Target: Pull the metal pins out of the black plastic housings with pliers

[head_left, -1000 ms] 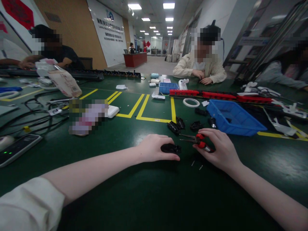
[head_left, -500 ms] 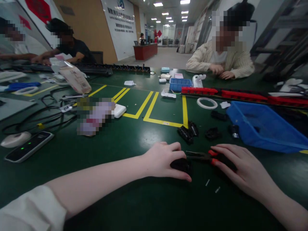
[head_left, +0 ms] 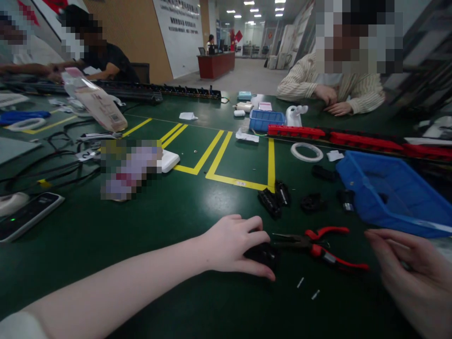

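My left hand (head_left: 238,245) is closed around a small black plastic part (head_left: 263,255), which rests low over the green table and is mostly covered by the fingers. Just right of it lies a pair of long-nose pliers (head_left: 310,244) with red handles spread apart, its jaw tips pointing at the black part. My right hand (head_left: 411,263) is beyond the handle ends, apart from the pliers, with loosely curved fingers and nothing visible in them. Two thin small pins (head_left: 315,294) lie on the table below the pliers.
Several black parts (head_left: 270,202) lie ahead, beside a blue bin (head_left: 399,188) at right. A roll of white tape (head_left: 306,152) and long red strips (head_left: 296,132) are farther back. Cables and a bottle (head_left: 95,101) stand left. A co-worker in a striped shirt (head_left: 298,80) sits opposite.
My right hand has let go of the pliers and moved right, leaving them on the table with their handles spread. My left hand keeps its hold on the black part. The view has shifted slightly.
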Action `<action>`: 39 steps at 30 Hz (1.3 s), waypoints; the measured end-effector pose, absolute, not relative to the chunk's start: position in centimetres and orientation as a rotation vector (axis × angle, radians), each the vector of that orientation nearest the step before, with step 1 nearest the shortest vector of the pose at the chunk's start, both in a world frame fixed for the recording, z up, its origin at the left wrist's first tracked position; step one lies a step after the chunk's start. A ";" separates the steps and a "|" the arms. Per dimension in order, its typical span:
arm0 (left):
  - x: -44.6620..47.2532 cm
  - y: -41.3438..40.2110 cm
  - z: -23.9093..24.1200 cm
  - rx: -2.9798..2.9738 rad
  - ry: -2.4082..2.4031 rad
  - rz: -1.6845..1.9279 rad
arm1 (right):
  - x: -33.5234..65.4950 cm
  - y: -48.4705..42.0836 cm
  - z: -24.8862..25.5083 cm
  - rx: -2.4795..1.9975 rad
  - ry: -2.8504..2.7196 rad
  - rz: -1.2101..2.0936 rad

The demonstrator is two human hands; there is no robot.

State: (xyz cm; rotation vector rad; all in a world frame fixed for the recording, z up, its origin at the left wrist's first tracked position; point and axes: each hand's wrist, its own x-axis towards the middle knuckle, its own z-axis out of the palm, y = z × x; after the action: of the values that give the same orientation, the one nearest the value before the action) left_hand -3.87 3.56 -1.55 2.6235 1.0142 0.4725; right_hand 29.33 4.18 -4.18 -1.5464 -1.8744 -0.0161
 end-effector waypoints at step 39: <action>-5.2 4.4 -0.8 2.497 0.962 0.419 | 27.2 4.3 -1.9 -1.373 -1.980 0.281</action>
State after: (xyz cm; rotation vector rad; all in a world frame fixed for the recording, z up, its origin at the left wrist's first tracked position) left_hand -5.23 4.38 -0.81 2.4969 0.9617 0.4190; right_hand 27.21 4.35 -1.93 -1.3728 -1.9804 0.2807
